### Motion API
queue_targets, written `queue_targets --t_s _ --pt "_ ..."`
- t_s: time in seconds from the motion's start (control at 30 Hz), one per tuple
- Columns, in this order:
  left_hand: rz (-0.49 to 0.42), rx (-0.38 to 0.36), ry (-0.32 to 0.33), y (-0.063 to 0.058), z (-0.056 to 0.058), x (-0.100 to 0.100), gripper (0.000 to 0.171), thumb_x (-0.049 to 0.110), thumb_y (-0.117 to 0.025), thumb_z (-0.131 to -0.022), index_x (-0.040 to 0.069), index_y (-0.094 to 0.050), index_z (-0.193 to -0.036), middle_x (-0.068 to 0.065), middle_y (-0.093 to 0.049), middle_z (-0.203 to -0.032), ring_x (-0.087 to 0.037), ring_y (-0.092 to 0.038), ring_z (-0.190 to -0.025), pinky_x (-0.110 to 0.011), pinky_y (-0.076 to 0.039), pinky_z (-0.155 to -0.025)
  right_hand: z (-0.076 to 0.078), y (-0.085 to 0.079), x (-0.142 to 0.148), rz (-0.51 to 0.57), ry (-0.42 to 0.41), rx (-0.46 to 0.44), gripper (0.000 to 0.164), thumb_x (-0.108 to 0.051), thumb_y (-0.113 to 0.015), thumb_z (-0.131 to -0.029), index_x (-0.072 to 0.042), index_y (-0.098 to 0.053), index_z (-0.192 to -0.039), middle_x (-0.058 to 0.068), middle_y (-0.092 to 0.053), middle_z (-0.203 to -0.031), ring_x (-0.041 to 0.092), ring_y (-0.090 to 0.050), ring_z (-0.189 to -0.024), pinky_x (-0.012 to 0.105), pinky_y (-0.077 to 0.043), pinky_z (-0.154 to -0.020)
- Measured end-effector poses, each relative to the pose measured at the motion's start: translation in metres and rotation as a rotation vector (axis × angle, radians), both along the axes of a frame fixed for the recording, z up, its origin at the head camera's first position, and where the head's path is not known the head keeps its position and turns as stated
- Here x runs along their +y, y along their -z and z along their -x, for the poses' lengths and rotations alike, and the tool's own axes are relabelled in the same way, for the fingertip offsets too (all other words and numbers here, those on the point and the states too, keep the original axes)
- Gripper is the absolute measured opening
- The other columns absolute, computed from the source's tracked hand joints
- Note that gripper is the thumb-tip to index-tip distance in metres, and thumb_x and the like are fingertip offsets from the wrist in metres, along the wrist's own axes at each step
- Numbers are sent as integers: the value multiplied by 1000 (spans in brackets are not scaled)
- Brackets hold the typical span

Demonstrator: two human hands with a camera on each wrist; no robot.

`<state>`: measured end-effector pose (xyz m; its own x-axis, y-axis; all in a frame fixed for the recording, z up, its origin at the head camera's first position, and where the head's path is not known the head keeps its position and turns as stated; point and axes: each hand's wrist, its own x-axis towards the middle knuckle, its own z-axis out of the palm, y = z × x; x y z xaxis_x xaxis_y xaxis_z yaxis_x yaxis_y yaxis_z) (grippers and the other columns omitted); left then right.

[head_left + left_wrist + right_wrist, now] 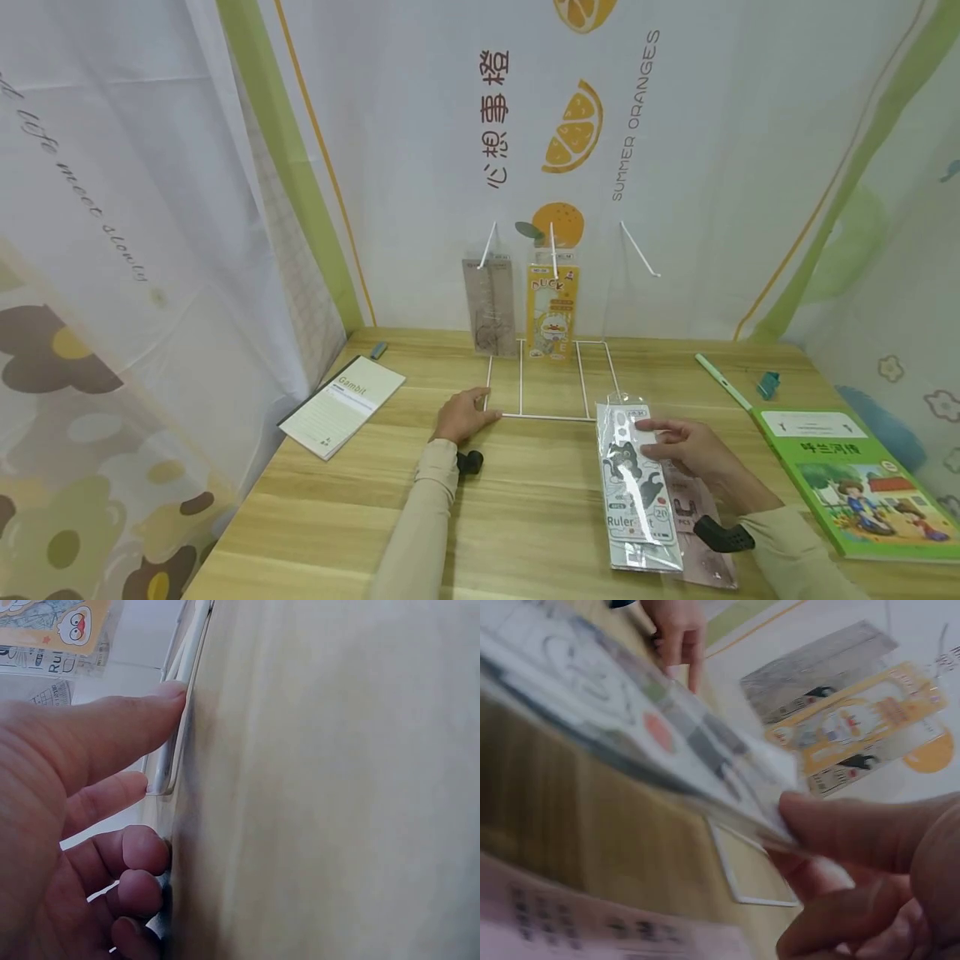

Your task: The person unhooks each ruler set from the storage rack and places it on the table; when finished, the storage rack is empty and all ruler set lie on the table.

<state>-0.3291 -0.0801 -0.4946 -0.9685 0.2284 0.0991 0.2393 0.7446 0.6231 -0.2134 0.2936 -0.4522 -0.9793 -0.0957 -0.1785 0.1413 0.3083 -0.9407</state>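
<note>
Your right hand (690, 454) pinches the clear "Ruler" packet (633, 492) between thumb and fingers, right of the frame's centre in the lower half. The packet's long axis runs nearly up and down the head view, its punched end pointing at the rack and its lower end leaning slightly right. It lies mostly below and left of your fingers, which have it by the right edge near the upper end; the right-wrist view shows it tilted, above the bench (540, 500).

A pink packet (708, 567) shows partly covered behind it at lower right. Left of centre, your left hand (459, 419) has thumb and index finger closed on the near left corner of the white wire rack (551, 417), other fingers curled.

Above that, a grey packet (492, 308) and a yellow "DUCK" packet (552, 312) hang from the left and middle prongs. The notebook (343, 407) lies at mid-left; a pale green pen (722, 382) and a green book (855, 483) lie towards the right edge.
</note>
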Motion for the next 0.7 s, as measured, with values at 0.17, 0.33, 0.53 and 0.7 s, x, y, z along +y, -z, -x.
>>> queue_targets --t_s 0.17,0.33,0.53,0.7 --pt "8 1 -1 0 1 0 55 35 -77 -89 8 -64 -134 -20 -64 -134 -41 -60 -123 -56 -50 -99 -2 13 -9 -7 45 -79 56 -5 -78 -82 6 -58 -133 -2 -56 -69 9 -45 -54 23 -37 -48" --pt "-2 0 -2 2 1 -1 55 35 -77 -89 7 -64 -135 -20 -63 -135 -41 -60 -124 -56 -49 -101 -2 19 -12 -62 32 -34 52 0 -77 -81 12 -59 -128 0 -55 -66 15 -58 -62 25 -47 -53" --pt "7 0 -4 3 3 0 56 37 -77 -88 8 -64 -134 -20 -64 -134 -41 -61 -123 -55 -50 -99 -1 24 -14 -225 27 33 43 0 -78 -80 10 -66 -120 4 -56 -71 14 -54 -59 24 -43 -48" --pt "13 14 -3 3 3 -1 56 37 -78 -88 8 -65 -134 -20 -66 -131 -40 -62 -120 -55 -51 -97 -4 25 -18 -380 9 78 39 -4 -80 -79 4 -70 -115 4 -53 -70 16 -50 -60 24 -39 -47"
